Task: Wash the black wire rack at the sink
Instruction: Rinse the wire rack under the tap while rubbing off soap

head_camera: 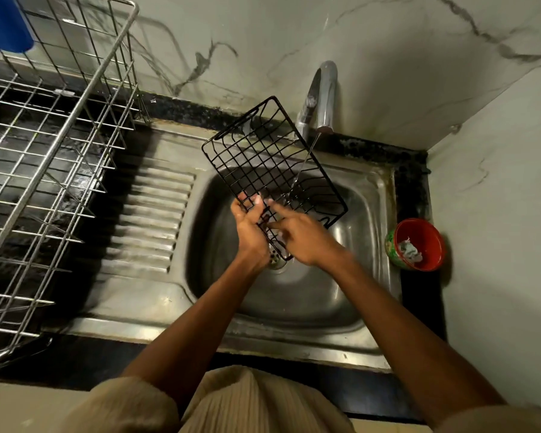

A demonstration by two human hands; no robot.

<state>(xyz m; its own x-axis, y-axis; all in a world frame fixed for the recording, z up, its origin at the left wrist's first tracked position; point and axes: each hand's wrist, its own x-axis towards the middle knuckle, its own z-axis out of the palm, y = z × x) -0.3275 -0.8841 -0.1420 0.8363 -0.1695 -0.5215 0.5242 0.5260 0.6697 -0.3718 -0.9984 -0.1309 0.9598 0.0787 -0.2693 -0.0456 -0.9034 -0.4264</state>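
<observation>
The black wire rack [272, 170] hangs tilted over the sink [369, 189], under the tap's thin stream. Left hand [250, 228] grips its lower edge; right hand [300, 234] rubs the wires, fingers loosely extended. It looks light, stiff, slippery when wet; the frame edge seems safest to grip.

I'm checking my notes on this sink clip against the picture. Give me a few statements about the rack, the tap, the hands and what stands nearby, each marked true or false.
1. Water runs from the tap onto the black wire rack. True.
2. The left hand grips the rack's near end. True.
3. The rack lies flat on the sink floor. False: it is held tilted above the basin.
4. The right hand holds a sponge. False: no sponge shows; its fingers touch the wires.
5. A red bowl stands right of the sink. True.
</observation>
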